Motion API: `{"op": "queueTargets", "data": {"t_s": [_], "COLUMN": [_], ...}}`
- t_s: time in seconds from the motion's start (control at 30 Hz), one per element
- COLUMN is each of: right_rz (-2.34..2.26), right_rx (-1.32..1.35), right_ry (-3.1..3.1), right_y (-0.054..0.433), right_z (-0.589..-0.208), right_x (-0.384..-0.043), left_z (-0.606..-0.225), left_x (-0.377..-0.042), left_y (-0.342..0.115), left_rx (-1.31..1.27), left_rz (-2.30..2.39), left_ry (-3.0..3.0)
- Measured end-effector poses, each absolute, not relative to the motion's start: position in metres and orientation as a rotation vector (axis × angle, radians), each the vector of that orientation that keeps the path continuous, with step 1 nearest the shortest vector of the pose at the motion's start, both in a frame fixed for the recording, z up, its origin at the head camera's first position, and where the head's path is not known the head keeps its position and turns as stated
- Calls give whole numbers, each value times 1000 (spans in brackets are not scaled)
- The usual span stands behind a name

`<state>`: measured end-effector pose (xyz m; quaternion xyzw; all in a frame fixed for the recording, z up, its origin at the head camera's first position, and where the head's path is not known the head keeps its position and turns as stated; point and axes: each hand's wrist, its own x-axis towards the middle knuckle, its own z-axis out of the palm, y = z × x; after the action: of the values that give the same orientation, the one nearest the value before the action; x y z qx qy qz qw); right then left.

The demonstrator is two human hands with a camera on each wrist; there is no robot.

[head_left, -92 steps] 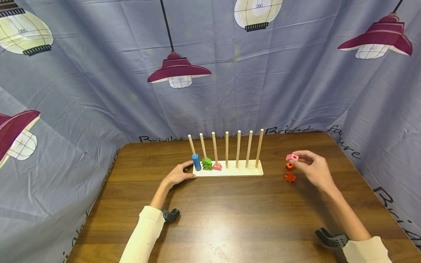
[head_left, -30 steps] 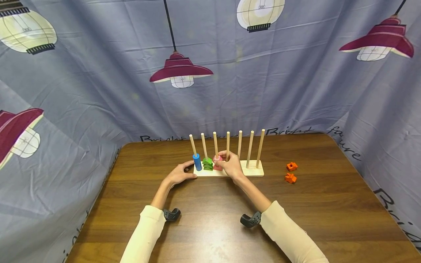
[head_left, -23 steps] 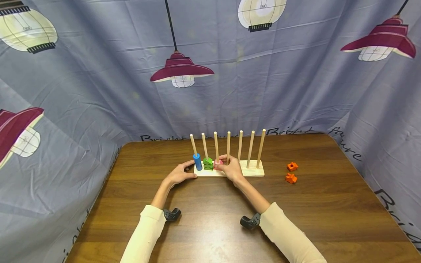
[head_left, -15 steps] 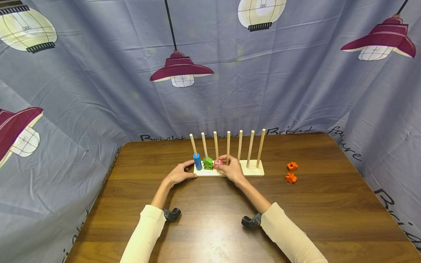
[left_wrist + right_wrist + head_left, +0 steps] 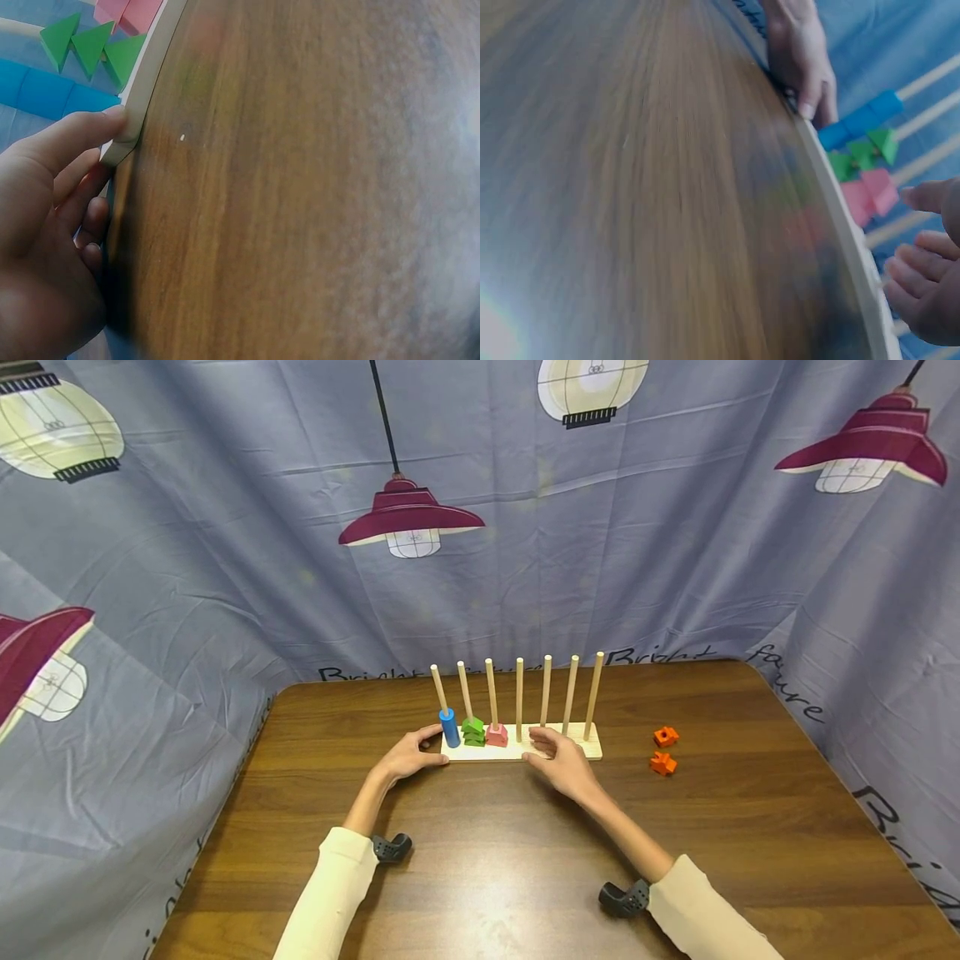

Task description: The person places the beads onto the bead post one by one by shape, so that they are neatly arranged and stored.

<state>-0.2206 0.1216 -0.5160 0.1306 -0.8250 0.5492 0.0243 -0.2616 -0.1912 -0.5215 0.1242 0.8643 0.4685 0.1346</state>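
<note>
A wooden peg board [image 5: 513, 751] with several upright pegs stands toward the back of the table. Blue cylinders [image 5: 449, 729] fill the foot of its leftmost peg, three green triangular blocks [image 5: 94, 51] the second, and two pink blocks [image 5: 497, 737] the third. My left hand [image 5: 406, 757] grips the board's left end, its thumb [image 5: 94, 129] on the front edge and fingers round behind. My right hand [image 5: 566, 767] is in front of the board's right half, fingers parted and holding nothing. In the right wrist view its extended finger [image 5: 928, 196] points toward the pink blocks, apart from them.
Two orange blocks [image 5: 663, 764] lie on the brown table [image 5: 480, 860], right of the board. A grey-blue curtain [image 5: 487, 593] printed with lamps hangs behind the table and along its sides. Each wrist wears a black device [image 5: 624, 899].
The right hand carried a pink block from the right side onto the third peg and lowered it onto the other pink block. It has let go and moved right. The left hand stays put.
</note>
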Motion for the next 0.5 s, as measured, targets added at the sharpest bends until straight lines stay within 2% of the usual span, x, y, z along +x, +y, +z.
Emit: {"op": "queueTargets", "data": {"t_s": [0.17,0.5], "right_rz": [1573,1143], "right_rx": [371,32], "right_ry": [-2515,-2580], "right_y": [169,274], "right_z": [-510,-512], "right_x": [-206,-172], "left_z": [-521,-521], "left_x": [-260,-260], "left_y": [-190,-190], "left_rx": [350,330], "left_rz": [1339,1333], "left_ry": [2500,2510]}}
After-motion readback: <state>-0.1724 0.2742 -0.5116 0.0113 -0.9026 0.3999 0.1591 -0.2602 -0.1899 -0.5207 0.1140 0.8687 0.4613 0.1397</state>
